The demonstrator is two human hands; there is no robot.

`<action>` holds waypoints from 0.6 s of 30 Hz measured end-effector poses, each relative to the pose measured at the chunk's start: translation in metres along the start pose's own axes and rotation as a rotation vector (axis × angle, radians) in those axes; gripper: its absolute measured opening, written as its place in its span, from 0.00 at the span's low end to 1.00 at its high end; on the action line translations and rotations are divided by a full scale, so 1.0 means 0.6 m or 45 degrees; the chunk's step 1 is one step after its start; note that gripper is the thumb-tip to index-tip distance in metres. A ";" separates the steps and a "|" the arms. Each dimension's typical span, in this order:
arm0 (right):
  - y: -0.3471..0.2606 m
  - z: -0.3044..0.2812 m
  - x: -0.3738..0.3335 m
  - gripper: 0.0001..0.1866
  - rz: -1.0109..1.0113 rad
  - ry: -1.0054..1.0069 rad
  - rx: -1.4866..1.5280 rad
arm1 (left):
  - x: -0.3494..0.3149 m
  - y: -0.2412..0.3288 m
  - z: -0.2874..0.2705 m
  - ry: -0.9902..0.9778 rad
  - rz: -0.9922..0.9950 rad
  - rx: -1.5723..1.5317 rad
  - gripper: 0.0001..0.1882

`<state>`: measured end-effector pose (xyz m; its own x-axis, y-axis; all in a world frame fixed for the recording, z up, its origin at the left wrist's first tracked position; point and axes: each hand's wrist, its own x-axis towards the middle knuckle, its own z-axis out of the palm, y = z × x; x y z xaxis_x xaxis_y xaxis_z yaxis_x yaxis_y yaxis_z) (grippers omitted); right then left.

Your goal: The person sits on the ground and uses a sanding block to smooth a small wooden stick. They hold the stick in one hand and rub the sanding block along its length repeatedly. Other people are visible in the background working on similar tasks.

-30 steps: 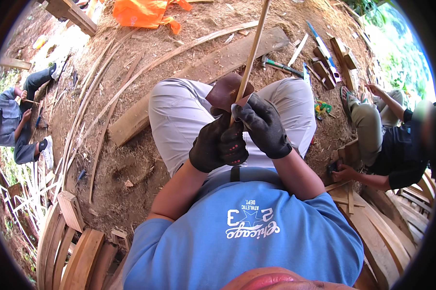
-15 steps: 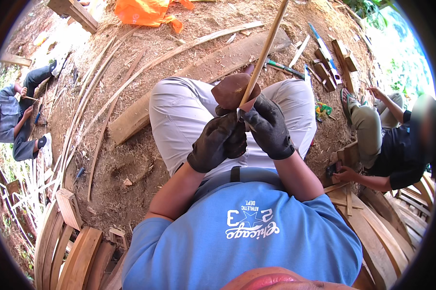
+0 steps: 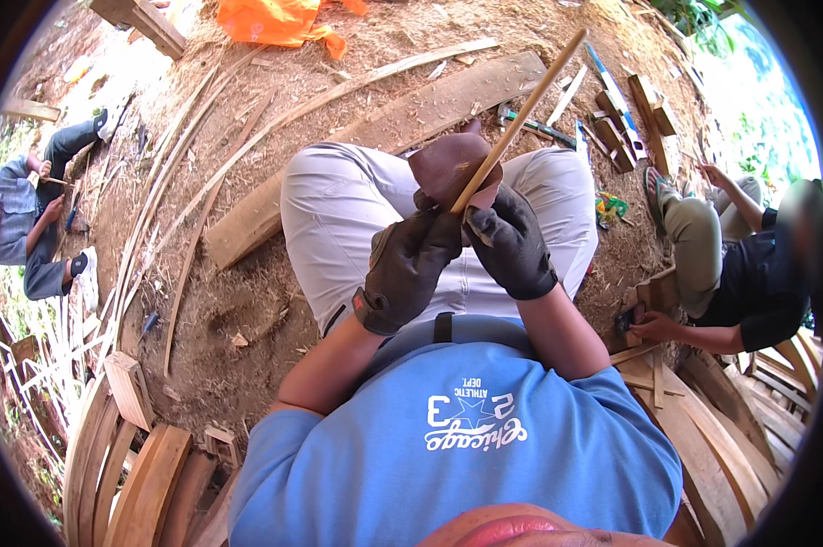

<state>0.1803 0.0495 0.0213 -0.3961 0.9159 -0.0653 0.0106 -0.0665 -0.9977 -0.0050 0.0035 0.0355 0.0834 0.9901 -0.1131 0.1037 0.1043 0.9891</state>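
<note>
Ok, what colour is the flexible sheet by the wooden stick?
The flexible sheet is reddish brown, seen best in the head view.

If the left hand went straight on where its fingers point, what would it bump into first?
The left hand would first meet the wooden stick, apparently right at its fingertips; next, probably the brown sheet. Depth there is hard to judge.

The left forearm [image 3: 332, 365] and right forearm [image 3: 568, 330] slant inward over the lap [image 3: 469, 305]. The left hand [image 3: 413, 269] and right hand [image 3: 513, 251], both in dark gloves, sit close together, fingers curled.
</note>
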 end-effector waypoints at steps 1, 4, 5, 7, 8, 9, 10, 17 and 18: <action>0.008 -0.004 -0.001 0.21 0.026 -0.016 0.082 | 0.002 0.012 0.001 0.035 0.042 0.085 0.20; 0.017 -0.007 -0.001 0.20 0.110 -0.049 0.251 | 0.003 0.032 0.003 0.145 0.179 0.284 0.16; 0.015 -0.004 0.001 0.21 0.076 -0.046 0.256 | 0.002 0.033 0.005 0.182 0.232 0.310 0.15; 0.014 0.003 0.003 0.25 0.016 -0.033 0.276 | 0.002 0.028 0.006 0.210 0.297 0.411 0.13; 0.014 0.003 0.004 0.25 0.053 -0.047 0.306 | 0.001 0.024 0.004 0.205 0.315 0.482 0.13; 0.013 0.002 0.004 0.25 0.089 -0.061 0.336 | 0.000 0.020 0.002 0.201 0.334 0.551 0.14; 0.012 0.002 0.005 0.25 0.125 -0.076 0.364 | 0.001 0.017 0.002 0.229 0.369 0.597 0.13; 0.010 -0.001 0.004 0.26 0.135 -0.119 0.640 | 0.008 0.011 0.005 0.377 0.537 0.762 0.10; 0.021 -0.007 0.004 0.26 0.150 -0.124 0.622 | 0.009 0.012 0.005 0.392 0.559 0.755 0.10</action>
<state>0.1833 0.0522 0.0086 -0.5020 0.8515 -0.1515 -0.3609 -0.3655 -0.8580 -0.0008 0.0094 0.0415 -0.0298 0.9195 0.3919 0.6418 -0.2830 0.7128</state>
